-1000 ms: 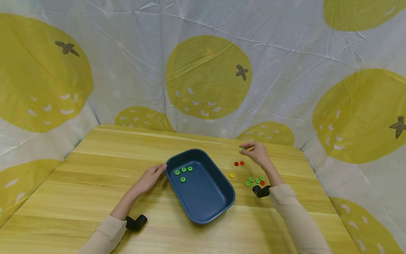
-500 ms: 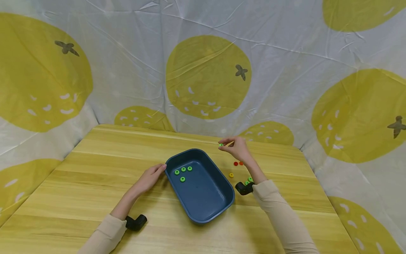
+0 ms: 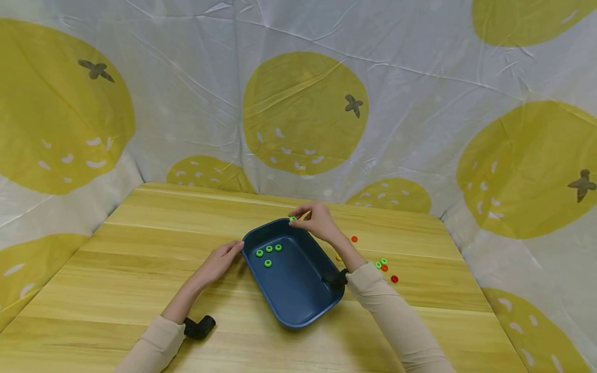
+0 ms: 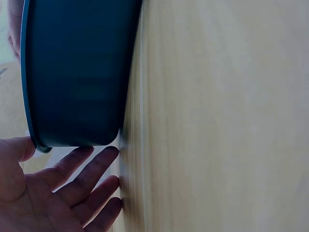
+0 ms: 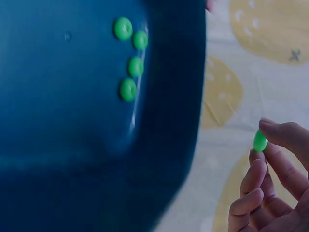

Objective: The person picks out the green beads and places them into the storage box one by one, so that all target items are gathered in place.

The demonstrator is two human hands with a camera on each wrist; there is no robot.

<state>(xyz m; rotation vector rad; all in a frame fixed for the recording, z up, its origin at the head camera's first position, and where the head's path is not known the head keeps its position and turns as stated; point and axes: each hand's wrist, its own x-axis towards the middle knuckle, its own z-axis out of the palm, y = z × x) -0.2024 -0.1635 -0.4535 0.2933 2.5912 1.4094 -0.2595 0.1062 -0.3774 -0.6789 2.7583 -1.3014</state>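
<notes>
Far along the bin (image 3: 294, 292), the right hand (image 3: 317, 221) pinches a green ring (image 5: 259, 142); four rings (image 5: 135, 66) inside lie nearer, leftward. The left hand (image 3: 221, 262), fingers spread, touches the bin.

Tray (image 3: 294, 290) and rings (image 3: 384, 268) on wooden table (image 3: 196, 217)

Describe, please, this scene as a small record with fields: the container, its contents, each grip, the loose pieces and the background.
Container: dark blue tray, standing on a wooden table
Contents: four green rings, near the far end
Left grip: touches the tray at its far left corner
Right grip: pinches another green ring, seen at the tray's far rim
Loose pieces: red rings, a yellow ring and more green rings, right of the tray; some partly hidden, so exact count unclear
Background: pale cloth with yellow fruit print
</notes>
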